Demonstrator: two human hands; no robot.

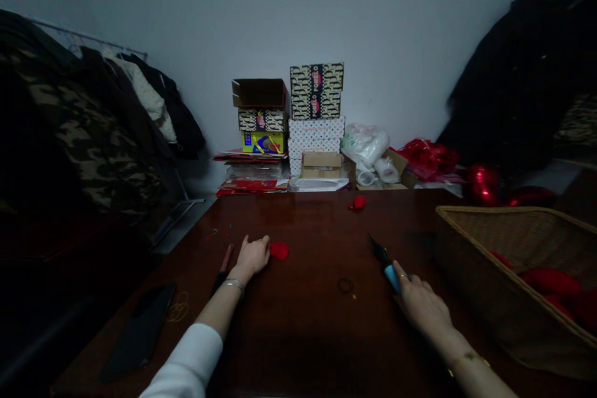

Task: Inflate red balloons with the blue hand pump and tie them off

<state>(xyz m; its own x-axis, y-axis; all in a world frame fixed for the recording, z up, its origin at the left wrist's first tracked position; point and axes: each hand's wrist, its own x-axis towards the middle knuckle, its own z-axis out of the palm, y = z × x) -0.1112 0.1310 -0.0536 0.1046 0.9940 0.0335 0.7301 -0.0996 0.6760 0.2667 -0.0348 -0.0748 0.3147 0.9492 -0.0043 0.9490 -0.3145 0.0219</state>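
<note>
On the dark brown table (308,336), my left hand (253,256) is closed at the edge of a small, flat red balloon (279,251). The balloon sticks out to the right of the fingers. My right hand (423,303) wraps round a blue and black balloon pump (390,273), its tapered black nozzle pointing away to the upper left. Another small red balloon (358,202) lies near the far edge. Beside my left wrist is a slim dark stick-like thing (224,264) with a brownish end, partly hidden by the forearm.
A wicker basket (471,286) with red balloons (550,282) stands at right. A black phone (144,323) and thin yellow bands (178,308) lie at left. A black ring (345,286) lies mid-table. Stacked boxes (317,137) stand behind; clothes (93,118) hang at left.
</note>
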